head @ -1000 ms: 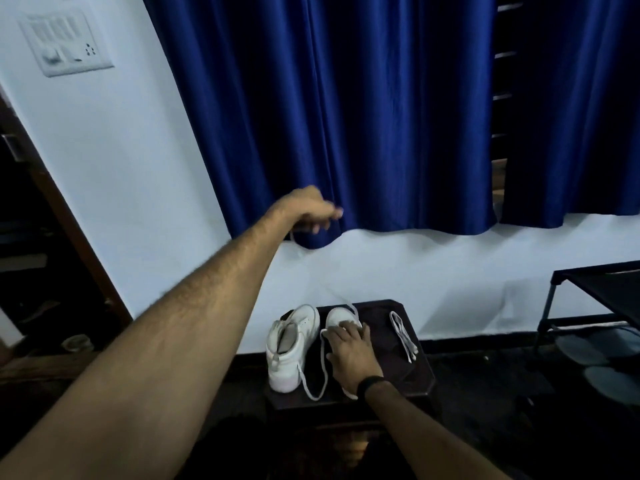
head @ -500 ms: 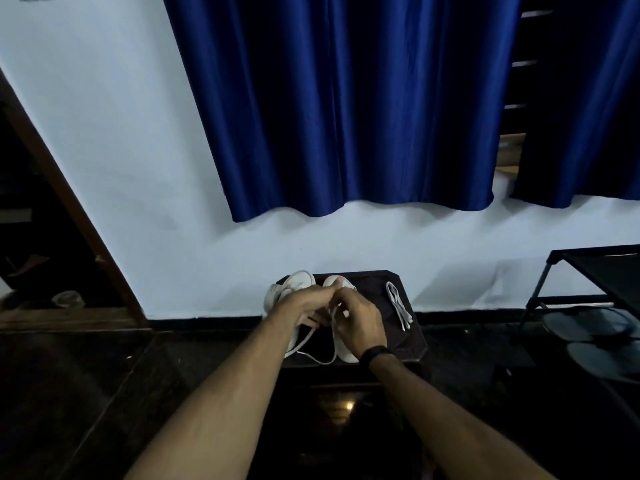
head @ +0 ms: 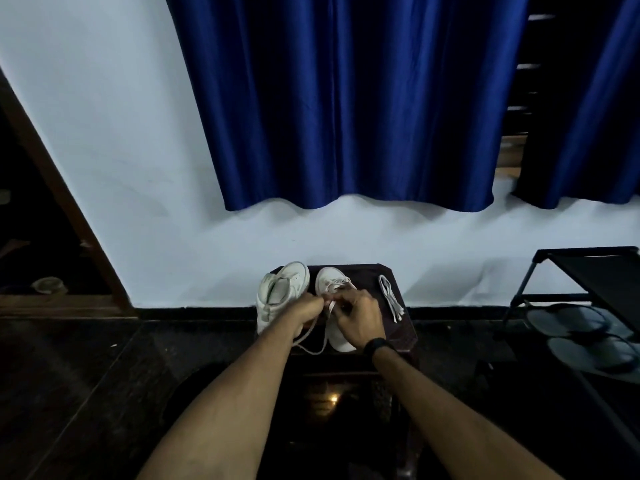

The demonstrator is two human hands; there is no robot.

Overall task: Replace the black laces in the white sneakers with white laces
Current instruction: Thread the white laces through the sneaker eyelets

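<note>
Two white sneakers stand side by side on a small dark stool (head: pixel 408 336). The left sneaker (head: pixel 282 294) has no lace showing. The right sneaker (head: pixel 330 280) carries a white lace (head: pixel 313 348) across its front, and a slack loop of it hangs toward me. My left hand (head: pixel 306 311) and my right hand (head: pixel 360 318) meet over the right sneaker, and both pinch that lace. A second white lace (head: pixel 390 296) lies bundled on the stool to the right. No black lace is visible.
The stool stands against a white wall under a blue curtain (head: pixel 346 98). A black metal rack (head: pixel 588 271) with dark footwear stands at the right. A wooden door frame (head: pixel 59 192) is at the left. The floor is dark and glossy.
My left hand came down from high near the curtain, where it pulled the lace, and joined my right hand at the right sneaker. The view has tilted down and moved closer.
</note>
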